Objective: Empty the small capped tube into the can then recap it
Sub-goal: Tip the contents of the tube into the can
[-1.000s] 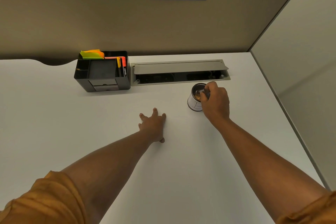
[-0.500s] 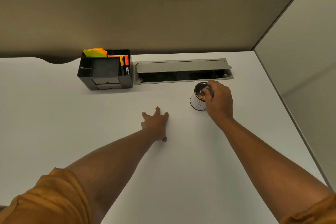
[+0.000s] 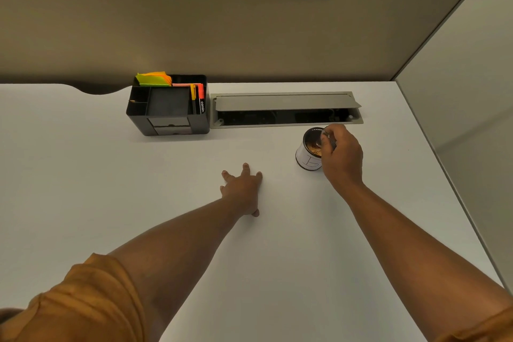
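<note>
A small white can (image 3: 308,158) with a dark open mouth stands on the white desk, right of centre. My right hand (image 3: 342,157) is curled beside and over its right rim, holding a small clear tube (image 3: 327,139) tilted toward the can's mouth. Most of the tube is hidden by my fingers, and I cannot see its cap. My left hand (image 3: 244,189) lies flat on the desk to the left of the can, fingers spread, holding nothing.
A black desk organiser (image 3: 169,105) with sticky notes and pens sits at the back left. An open grey cable tray (image 3: 286,110) lies just behind the can. A beige partition (image 3: 194,30) closes the back; the desk edge (image 3: 444,175) runs down the right.
Both hands and the can keep their places on the desk. Only the view has shifted slightly.
</note>
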A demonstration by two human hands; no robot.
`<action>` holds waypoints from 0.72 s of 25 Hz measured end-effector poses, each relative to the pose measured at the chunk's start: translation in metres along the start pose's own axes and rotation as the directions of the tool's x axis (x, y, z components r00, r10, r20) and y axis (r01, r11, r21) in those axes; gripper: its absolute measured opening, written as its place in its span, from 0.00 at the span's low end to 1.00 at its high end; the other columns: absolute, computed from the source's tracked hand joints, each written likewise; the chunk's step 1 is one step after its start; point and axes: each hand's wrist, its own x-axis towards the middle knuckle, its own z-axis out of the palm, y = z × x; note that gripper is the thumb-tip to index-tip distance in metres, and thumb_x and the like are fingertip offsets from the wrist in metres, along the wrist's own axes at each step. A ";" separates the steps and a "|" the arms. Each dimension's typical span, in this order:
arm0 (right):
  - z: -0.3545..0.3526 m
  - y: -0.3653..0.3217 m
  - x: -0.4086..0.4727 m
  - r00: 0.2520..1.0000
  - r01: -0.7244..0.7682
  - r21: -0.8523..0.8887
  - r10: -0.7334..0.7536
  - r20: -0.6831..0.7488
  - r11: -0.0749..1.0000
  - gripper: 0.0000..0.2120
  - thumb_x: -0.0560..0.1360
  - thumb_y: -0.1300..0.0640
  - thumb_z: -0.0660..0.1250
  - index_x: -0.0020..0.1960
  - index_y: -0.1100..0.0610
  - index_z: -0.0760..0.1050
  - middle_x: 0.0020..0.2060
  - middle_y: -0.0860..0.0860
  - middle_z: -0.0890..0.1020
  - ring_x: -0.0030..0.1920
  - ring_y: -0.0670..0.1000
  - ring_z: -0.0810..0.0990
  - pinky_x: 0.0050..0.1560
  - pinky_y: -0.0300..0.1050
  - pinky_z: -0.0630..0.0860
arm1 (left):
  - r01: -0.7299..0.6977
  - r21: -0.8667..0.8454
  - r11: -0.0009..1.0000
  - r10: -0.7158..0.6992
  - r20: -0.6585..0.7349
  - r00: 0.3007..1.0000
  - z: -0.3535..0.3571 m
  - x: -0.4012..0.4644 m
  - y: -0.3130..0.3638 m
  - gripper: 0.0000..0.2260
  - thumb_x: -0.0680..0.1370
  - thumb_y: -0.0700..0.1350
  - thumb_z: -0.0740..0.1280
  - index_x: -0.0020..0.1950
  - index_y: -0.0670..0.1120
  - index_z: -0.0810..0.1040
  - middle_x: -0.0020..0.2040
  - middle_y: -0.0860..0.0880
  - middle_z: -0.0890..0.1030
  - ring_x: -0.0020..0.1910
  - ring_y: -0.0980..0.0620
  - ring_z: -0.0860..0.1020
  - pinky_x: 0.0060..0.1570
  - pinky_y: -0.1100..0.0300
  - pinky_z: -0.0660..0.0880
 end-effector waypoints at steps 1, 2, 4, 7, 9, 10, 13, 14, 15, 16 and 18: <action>0.001 -0.001 0.000 1.000 -0.023 0.022 0.023 -0.006 1.000 0.06 0.80 0.58 0.65 0.57 0.54 0.73 0.49 0.54 0.82 0.49 0.53 0.80 0.42 0.36 0.75 | 0.002 -0.002 1.000 -0.003 -0.001 1.000 0.000 0.000 0.000 0.47 0.71 0.47 0.79 0.81 0.55 0.52 0.83 0.48 0.44 0.76 0.22 0.44 0.69 0.30 0.65; 0.000 -0.002 0.000 0.999 -0.048 0.049 0.049 -0.008 0.998 0.09 0.80 0.57 0.66 0.60 0.54 0.72 0.52 0.54 0.82 0.51 0.52 0.80 0.44 0.35 0.75 | 0.005 -0.002 1.000 -0.005 -0.002 1.000 0.000 0.001 -0.001 0.47 0.71 0.47 0.79 0.81 0.55 0.52 0.83 0.48 0.44 0.76 0.22 0.44 0.69 0.31 0.65; -0.002 -0.004 -0.001 0.995 -0.094 0.117 0.097 -0.023 0.989 0.16 0.80 0.58 0.66 0.66 0.54 0.69 0.57 0.54 0.82 0.55 0.51 0.79 0.50 0.38 0.76 | 0.006 -0.001 1.000 -0.006 -0.004 1.000 0.001 0.002 -0.001 0.47 0.71 0.47 0.79 0.81 0.55 0.53 0.82 0.48 0.44 0.76 0.22 0.45 0.68 0.31 0.66; -0.008 -0.008 -0.006 0.985 -0.151 0.212 0.165 -0.049 0.966 0.20 0.79 0.60 0.67 0.69 0.54 0.68 0.60 0.55 0.81 0.58 0.52 0.80 0.55 0.40 0.76 | -0.007 0.008 1.000 0.007 -0.012 1.000 0.003 0.003 -0.003 0.47 0.70 0.49 0.80 0.81 0.54 0.53 0.82 0.48 0.45 0.75 0.21 0.45 0.68 0.31 0.67; -0.011 -0.013 -0.012 0.984 -0.153 0.233 0.171 -0.058 0.960 0.19 0.79 0.61 0.67 0.69 0.54 0.70 0.60 0.55 0.81 0.58 0.52 0.80 0.55 0.38 0.75 | -0.014 0.010 1.000 0.014 -0.024 1.000 0.004 0.004 -0.005 0.47 0.70 0.50 0.80 0.81 0.54 0.54 0.82 0.48 0.45 0.75 0.21 0.45 0.68 0.32 0.68; -0.013 -0.015 -0.016 0.983 -0.151 0.241 0.172 -0.069 0.959 0.18 0.79 0.62 0.67 0.67 0.55 0.71 0.58 0.54 0.81 0.57 0.51 0.80 0.54 0.36 0.75 | -0.018 0.000 1.000 0.018 -0.029 0.999 0.004 0.004 -0.007 0.47 0.70 0.50 0.80 0.80 0.54 0.55 0.82 0.48 0.45 0.76 0.22 0.45 0.68 0.33 0.68; -0.019 -0.022 -0.026 0.964 -0.202 0.304 0.243 -0.104 0.931 0.14 0.78 0.62 0.68 0.61 0.54 0.72 0.53 0.50 0.81 0.53 0.49 0.81 0.48 0.29 0.74 | -0.052 -0.015 0.999 0.051 -0.052 0.997 0.008 0.002 -0.013 0.44 0.70 0.53 0.79 0.79 0.52 0.59 0.81 0.48 0.50 0.77 0.24 0.45 0.67 0.37 0.71; -0.021 -0.024 -0.028 0.952 -0.237 0.343 0.288 -0.105 0.909 0.14 0.77 0.62 0.69 0.60 0.53 0.72 0.52 0.49 0.80 0.52 0.48 0.81 0.47 0.27 0.74 | -0.063 -0.032 0.997 0.061 -0.067 0.996 0.009 0.000 -0.016 0.42 0.69 0.55 0.79 0.78 0.51 0.62 0.80 0.49 0.53 0.77 0.27 0.47 0.66 0.39 0.72; -0.022 -0.027 -0.031 0.937 -0.275 0.382 0.335 -0.100 0.882 0.14 0.77 0.62 0.69 0.60 0.53 0.71 0.52 0.48 0.81 0.50 0.46 0.82 0.46 0.26 0.75 | -0.074 -0.067 0.995 0.068 -0.085 0.994 0.009 -0.001 -0.021 0.40 0.69 0.56 0.78 0.76 0.51 0.64 0.79 0.49 0.57 0.77 0.30 0.49 0.65 0.41 0.73; -0.023 -0.029 -0.035 0.921 -0.309 0.419 0.378 -0.091 0.854 0.13 0.77 0.61 0.69 0.59 0.52 0.71 0.51 0.48 0.81 0.49 0.45 0.82 0.45 0.27 0.76 | -0.088 -0.104 0.991 0.077 -0.106 0.991 0.010 -0.003 -0.026 0.39 0.69 0.57 0.78 0.75 0.51 0.66 0.77 0.49 0.60 0.77 0.33 0.52 0.66 0.42 0.72; -0.023 -0.031 -0.040 0.895 -0.359 0.480 0.441 -0.067 0.800 0.13 0.77 0.60 0.70 0.56 0.51 0.70 0.49 0.48 0.82 0.48 0.43 0.83 0.44 0.29 0.78 | -0.125 -0.148 0.981 0.105 -0.136 0.985 0.013 -0.006 -0.037 0.38 0.70 0.58 0.76 0.76 0.50 0.67 0.75 0.48 0.64 0.77 0.40 0.58 0.70 0.44 0.69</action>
